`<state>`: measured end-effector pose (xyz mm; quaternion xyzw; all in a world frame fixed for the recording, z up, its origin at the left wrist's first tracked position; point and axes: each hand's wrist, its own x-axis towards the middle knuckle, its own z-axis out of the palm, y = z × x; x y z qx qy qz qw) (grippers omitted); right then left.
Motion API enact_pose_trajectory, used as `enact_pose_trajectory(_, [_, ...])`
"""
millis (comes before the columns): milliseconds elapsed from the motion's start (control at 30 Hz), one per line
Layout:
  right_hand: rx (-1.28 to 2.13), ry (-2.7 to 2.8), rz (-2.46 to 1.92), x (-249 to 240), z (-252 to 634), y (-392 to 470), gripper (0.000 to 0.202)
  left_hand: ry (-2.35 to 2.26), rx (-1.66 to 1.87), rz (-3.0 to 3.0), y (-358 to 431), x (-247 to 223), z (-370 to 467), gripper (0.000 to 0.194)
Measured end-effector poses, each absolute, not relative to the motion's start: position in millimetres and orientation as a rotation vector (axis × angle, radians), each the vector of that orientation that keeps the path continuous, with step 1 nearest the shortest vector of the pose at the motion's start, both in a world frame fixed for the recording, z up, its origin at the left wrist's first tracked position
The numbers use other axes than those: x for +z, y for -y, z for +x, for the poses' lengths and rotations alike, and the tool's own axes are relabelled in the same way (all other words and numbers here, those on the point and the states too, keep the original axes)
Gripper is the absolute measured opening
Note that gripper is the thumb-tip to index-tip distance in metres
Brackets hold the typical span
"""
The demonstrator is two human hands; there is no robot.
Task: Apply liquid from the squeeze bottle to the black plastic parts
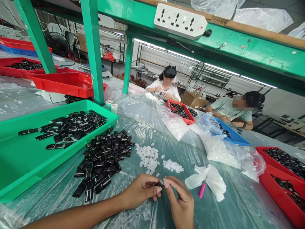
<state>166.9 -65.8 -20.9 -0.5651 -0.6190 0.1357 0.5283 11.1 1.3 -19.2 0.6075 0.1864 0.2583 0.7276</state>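
Between thumb and fingers, my left hand (139, 192) grips a small black plastic piece (159, 183), mostly covered by the fingers. My right hand (181, 200) is pinched at the far end of that piece, on a small pale bit (162, 182) too tiny to make out clearly. Just beyond the hands lie a heap of white translucent pieces (148, 157) and a smaller heap of finer white bits (173, 166). To the left is a pile of glossy black pieces (105, 159). A bright pink stick-like object (202, 190) lies by white cloth-like scraps (215, 183) on the right.
A green tray (21, 165) with more black pieces stands at the left. Red trays (274, 187) flank the right edge. Clear bags of white pieces (218, 148) lie beyond. A green shelf post (92, 54) rises from the table. Two co-workers (164, 86) sit opposite.
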Motion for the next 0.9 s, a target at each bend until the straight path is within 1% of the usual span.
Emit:
enact_pose_trajectory(333, [0.261,1.503,-1.314,-22.2,164.9,66.8,0.023,-0.449,0.619,1.467,2.0,-15.8,11.1,0.037])
enact_pose_trajectory(500, [0.326,1.445,-1.335,-22.4,164.5,66.7,0.022,-0.450,0.633,1.469,2.5,-12.9,11.3,0.036])
enact_pose_trajectory(900, [0.334,1.402,-1.330,-29.8,158.2,69.2,0.025,-0.440,0.640,1.452,4.8,-11.6,11.3,0.036])
